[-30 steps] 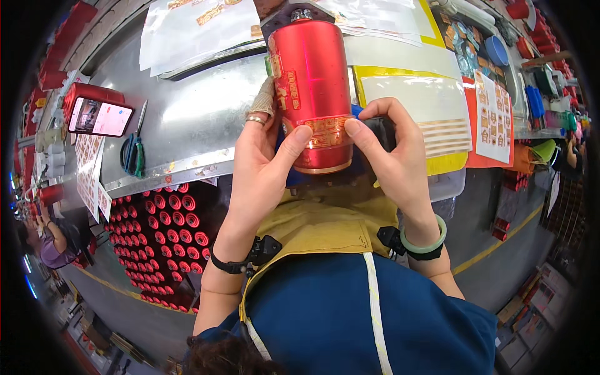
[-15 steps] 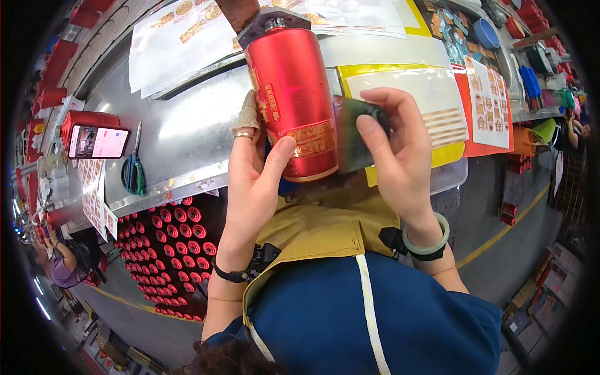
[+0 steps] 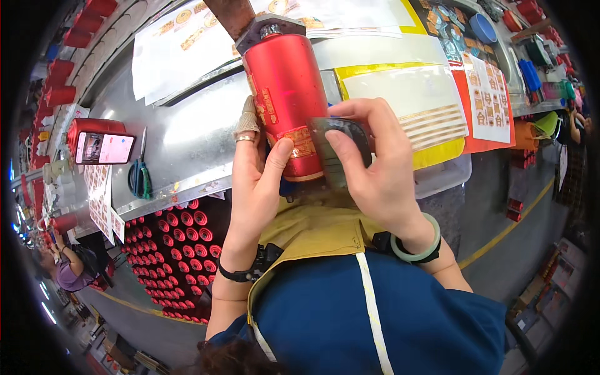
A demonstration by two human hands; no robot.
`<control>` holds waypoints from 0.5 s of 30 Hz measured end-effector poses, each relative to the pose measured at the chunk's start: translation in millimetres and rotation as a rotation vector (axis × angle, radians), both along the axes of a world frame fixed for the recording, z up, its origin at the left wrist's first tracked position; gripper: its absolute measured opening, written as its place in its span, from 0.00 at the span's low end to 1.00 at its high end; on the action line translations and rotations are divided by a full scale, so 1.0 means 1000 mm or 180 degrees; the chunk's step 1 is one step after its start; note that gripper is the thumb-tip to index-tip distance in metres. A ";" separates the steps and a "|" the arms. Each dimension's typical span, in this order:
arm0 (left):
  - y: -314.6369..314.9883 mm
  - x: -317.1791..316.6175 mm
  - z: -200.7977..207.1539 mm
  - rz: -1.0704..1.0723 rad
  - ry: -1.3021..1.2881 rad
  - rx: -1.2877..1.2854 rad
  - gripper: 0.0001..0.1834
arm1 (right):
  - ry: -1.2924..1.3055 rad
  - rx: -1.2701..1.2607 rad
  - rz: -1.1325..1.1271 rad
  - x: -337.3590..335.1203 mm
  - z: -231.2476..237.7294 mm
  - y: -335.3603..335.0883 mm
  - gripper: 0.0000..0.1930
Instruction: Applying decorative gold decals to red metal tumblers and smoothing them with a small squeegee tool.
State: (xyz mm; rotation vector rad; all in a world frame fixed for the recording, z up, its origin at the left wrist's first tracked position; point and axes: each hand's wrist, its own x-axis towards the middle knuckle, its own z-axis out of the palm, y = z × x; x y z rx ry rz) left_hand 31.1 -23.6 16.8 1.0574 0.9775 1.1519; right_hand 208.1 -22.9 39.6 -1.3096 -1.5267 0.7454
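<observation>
A shiny red bottle [image 3: 284, 94] with a gold decorative band round its lower end lies with its neck held in a metal fixture [image 3: 269, 28]. My left hand [image 3: 256, 169] grips its left side, thumb pressed on the gold band and a fabric cover on one finger. In my right hand [image 3: 378, 159] is a dark, flat, translucent scraper [image 3: 340, 147], pinched between thumb and fingers. The scraper's left edge lies against the bottle's right side, over the end of the gold band.
White sheets with gold prints [image 3: 181, 56] lie along the back of the metal table [image 3: 181, 137]. At the left are a phone [image 3: 105, 149] and scissors [image 3: 140, 175]; gold-striped film [image 3: 431, 122] lies at the right. Many red bottles [image 3: 178, 250] stand below; a person [image 3: 65, 269] sits far left.
My right hand has moved left and slightly down, bringing the scraper from beside the bottle onto its lower right side. My left hand keeps its grip on the bottle.
</observation>
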 end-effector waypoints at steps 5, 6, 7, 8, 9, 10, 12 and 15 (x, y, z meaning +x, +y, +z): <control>-0.009 0.005 -0.012 0.0727 0.0570 0.0670 0.34 | -0.0562 -0.0318 -0.0501 0.038 -0.028 0.010 0.11; -0.012 -0.003 -0.012 0.0660 0.1611 0.1402 0.33 | -0.0266 -0.0415 -0.0500 0.045 -0.029 0.008 0.11; -0.014 -0.009 -0.012 0.0577 0.2654 0.2127 0.33 | 0.0030 -0.0513 -0.0495 0.049 -0.028 0.007 0.11; -0.016 -0.011 -0.013 0.0441 0.3499 0.2383 0.36 | 0.0108 -0.0471 -0.0442 0.049 -0.024 0.006 0.11; -0.019 -0.011 -0.013 0.0440 0.3504 0.2377 0.36 | 0.0111 -0.0475 -0.0439 0.046 -0.023 0.006 0.11; -0.020 -0.008 -0.012 0.0257 0.3845 0.2455 0.36 | 0.0377 -0.0557 -0.0434 0.043 -0.023 0.007 0.11; -0.015 -0.004 -0.006 0.0105 0.4257 0.2663 0.38 | 0.0600 -0.0581 -0.0367 0.037 -0.022 0.012 0.10; -0.013 -0.011 -0.014 0.0356 0.4230 0.2759 0.36 | 0.0351 -0.0281 -0.0215 0.032 -0.022 0.011 0.10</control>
